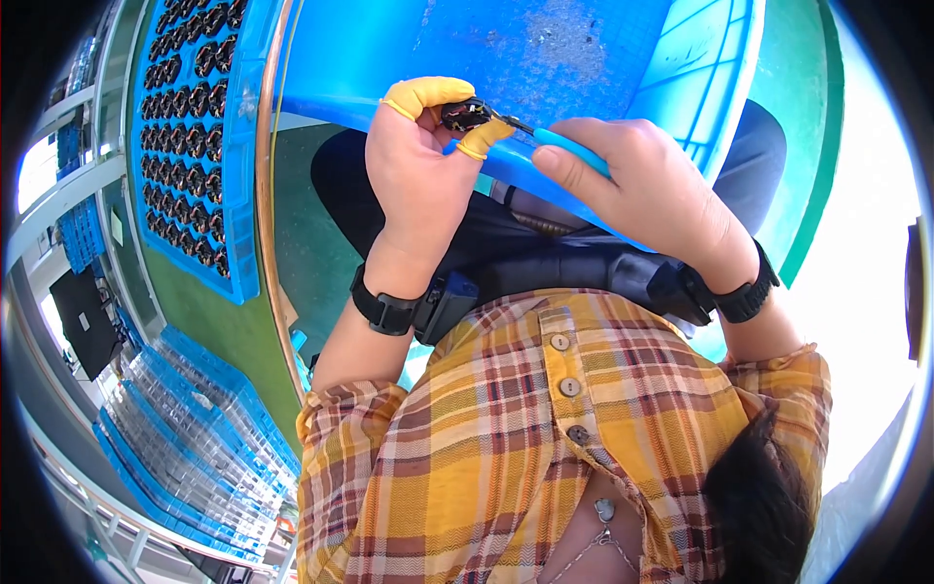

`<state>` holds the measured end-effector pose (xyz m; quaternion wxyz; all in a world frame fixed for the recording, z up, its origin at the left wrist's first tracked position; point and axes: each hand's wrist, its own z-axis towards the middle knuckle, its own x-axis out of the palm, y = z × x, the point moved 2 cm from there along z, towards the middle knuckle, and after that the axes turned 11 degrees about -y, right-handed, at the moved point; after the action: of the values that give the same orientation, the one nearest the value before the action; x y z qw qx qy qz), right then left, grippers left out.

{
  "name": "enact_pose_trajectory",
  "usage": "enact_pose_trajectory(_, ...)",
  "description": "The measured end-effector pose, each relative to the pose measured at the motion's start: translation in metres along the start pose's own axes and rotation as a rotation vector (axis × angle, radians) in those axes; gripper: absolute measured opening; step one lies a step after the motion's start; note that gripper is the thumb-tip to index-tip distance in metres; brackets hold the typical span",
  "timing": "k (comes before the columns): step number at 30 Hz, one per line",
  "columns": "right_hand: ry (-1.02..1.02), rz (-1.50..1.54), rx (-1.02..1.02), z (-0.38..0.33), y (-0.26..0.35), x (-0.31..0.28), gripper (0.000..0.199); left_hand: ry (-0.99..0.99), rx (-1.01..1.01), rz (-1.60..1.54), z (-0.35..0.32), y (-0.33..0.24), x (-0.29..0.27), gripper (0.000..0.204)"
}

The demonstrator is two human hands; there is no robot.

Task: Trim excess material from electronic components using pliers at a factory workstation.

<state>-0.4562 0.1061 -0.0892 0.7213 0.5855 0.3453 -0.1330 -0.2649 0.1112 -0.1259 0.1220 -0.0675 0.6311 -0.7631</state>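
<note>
My left hand (420,180) pinches a small black part (465,116) between thumb and forefinger, both capped with yellow rubber finger cots. My right hand (650,190) grips a blue-handled cutting tool (574,151) whose metal tip touches the black part. Both hands hover over the near edge of a big blue plastic crate (545,49) that rests on my lap. A black strap sits on each wrist.
A blue tray (190,136) filled with rows of several small black parts lies at the left on a green table (243,331). Stacked blue and clear trays (195,438) stand lower left. My yellow plaid shirt (545,438) fills the lower middle.
</note>
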Motion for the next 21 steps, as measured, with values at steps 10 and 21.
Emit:
enact_pose_trajectory(10,0.028,-0.003,0.004,0.0002,0.0027,-0.0010,0.047,0.024,0.038,0.058,-0.0001,0.0029,-0.0006,0.039)
enact_pose_trajectory(21,0.035,-0.009,0.004,0.0009,0.0025,-0.0024,0.045,0.044,0.176,0.173,0.0027,0.0004,0.0010,0.036)
